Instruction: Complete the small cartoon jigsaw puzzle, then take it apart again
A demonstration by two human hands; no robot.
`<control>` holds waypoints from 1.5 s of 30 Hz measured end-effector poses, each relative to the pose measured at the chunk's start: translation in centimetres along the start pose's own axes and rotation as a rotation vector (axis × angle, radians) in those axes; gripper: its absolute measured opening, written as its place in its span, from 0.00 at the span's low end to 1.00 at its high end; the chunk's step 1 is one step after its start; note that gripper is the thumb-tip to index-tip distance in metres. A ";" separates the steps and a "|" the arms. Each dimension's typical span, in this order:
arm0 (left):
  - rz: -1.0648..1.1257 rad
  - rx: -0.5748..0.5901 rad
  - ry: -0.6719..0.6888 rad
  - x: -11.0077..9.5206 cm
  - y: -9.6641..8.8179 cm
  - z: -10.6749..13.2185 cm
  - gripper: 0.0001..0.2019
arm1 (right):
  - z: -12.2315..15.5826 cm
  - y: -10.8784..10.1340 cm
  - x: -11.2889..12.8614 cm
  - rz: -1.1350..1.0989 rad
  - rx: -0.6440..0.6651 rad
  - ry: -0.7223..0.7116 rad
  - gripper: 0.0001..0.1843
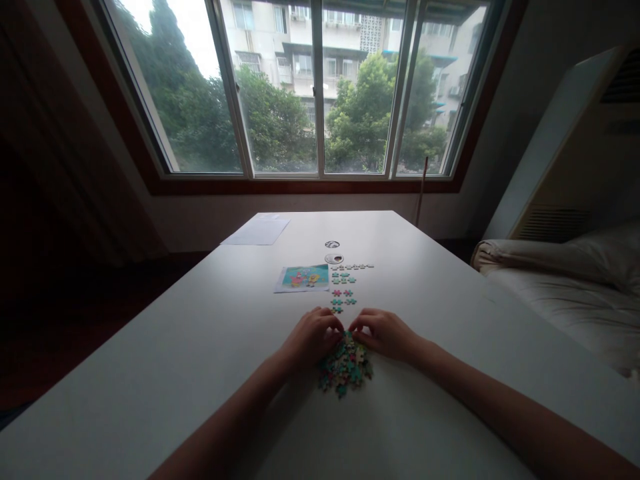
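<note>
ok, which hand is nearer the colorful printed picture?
Left. The left hand is on the near side of the printed picture, apart from it; the right hand is farther off, toward the camera and to its right.

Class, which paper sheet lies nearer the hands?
The colourful picture sheet, beside the rows of puzzle pieces; the plain whitish sheet lies farther off.

Heap of small green and yellow interlocking jigsaw pieces (347,367), loosely overlapping, on white tabletop (175,353), separate green and pink jigsaw pieces (337,293), flat, in short rows beyond.
</note>
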State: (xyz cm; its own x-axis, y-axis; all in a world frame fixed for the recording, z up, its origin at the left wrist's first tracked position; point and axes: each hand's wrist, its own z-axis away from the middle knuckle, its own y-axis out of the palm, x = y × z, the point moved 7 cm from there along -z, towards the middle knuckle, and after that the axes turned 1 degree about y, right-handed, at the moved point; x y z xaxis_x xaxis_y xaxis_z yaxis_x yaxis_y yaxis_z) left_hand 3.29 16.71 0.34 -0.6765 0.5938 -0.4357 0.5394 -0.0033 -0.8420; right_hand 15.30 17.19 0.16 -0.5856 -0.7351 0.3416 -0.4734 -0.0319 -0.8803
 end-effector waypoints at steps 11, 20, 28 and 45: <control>0.545 -0.114 -0.209 1.4 -0.5 -0.3 0.07 | 0.2 -1.6 0.4 0.051 -0.158 -0.044 0.10; 0.886 -0.131 -0.347 1.2 -0.1 -0.3 0.09 | 0.5 -2.1 1.8 0.280 -0.222 -0.163 0.11; 0.914 -0.123 -0.346 1.0 -0.1 -0.2 0.09 | 0.4 -2.2 2.4 0.353 -0.206 -0.204 0.13; 0.066 -0.126 -0.081 1.8 -1.5 0.0 0.07 | 1.7 -6.3 -3.0 0.350 -0.495 -0.071 0.10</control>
State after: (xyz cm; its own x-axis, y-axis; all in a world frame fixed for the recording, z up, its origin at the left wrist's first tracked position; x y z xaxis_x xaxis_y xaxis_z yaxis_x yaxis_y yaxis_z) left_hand 1.25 17.79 0.81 -0.6732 0.5286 -0.5171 0.6391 0.0641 -0.7664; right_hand 21.11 18.46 4.09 -0.7247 -0.6887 0.0217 -0.5201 0.5261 -0.6728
